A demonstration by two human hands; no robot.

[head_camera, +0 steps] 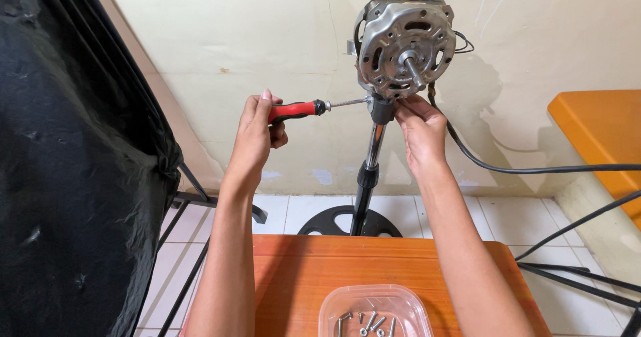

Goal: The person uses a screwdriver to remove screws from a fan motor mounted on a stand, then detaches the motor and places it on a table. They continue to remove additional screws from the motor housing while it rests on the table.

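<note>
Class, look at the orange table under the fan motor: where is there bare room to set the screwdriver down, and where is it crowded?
The orange table is bare on the strip between its far edge and the clear plastic container of screws. Crowded: around the fan motor, where the left hand holds the red-handled screwdriver and the right hand touches the motor's underside by the black cable.

views: one, sitting on the person's head | facing: looking forward and a bit down at a cream wall (pixel 267 36) | near: staying close, with both arms reaching out from the bottom edge | bottom: catching an orange table (pixel 347 263) | shared: nothing, only one view
</note>
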